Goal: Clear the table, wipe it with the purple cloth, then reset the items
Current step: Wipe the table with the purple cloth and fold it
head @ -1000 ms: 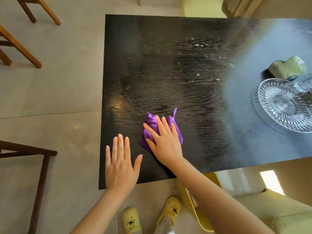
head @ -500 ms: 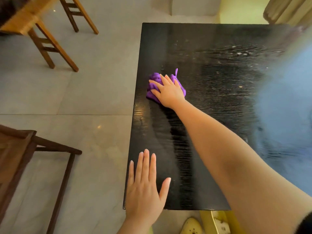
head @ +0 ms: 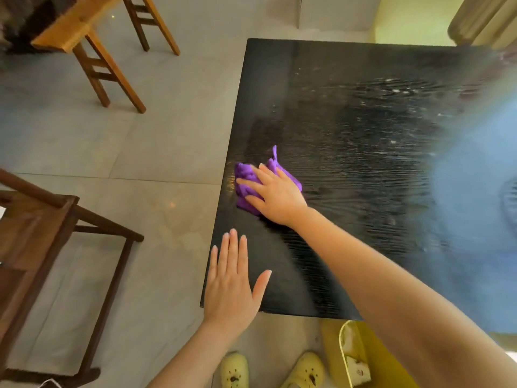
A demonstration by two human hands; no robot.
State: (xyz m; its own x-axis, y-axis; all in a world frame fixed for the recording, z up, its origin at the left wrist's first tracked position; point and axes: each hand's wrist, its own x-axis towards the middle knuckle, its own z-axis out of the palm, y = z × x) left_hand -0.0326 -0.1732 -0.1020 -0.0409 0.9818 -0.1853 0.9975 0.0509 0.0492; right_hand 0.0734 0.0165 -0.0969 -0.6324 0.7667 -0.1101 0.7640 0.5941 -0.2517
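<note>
The black wood-grain table (head: pixel 363 163) fills the middle and right of the head view. My right hand (head: pixel 275 196) presses flat on the bunched purple cloth (head: pixel 244 177) close to the table's left edge, fingers spread over it. My left hand (head: pixel 233 281) lies flat and open on the near left corner of the table, holding nothing. Pale specks and crumbs (head: pixel 391 92) are scattered on the far part of the tabletop. The right side of the table is washed out by a blue glare, with a faint curved dish edge (head: pixel 510 197) at the frame's right border.
A light wooden stool (head: pixel 92 32) stands on the tiled floor at the top left. A dark wooden chair (head: pixel 42 228) is at the left. A yellow bin (head: pixel 355 357) and yellow clogs (head: pixel 235 369) are below the table's near edge.
My right hand has swept the purple cloth away along the left side of the table, then back toward me. My left hand stayed flat on the near left corner. The view shifted left.
</note>
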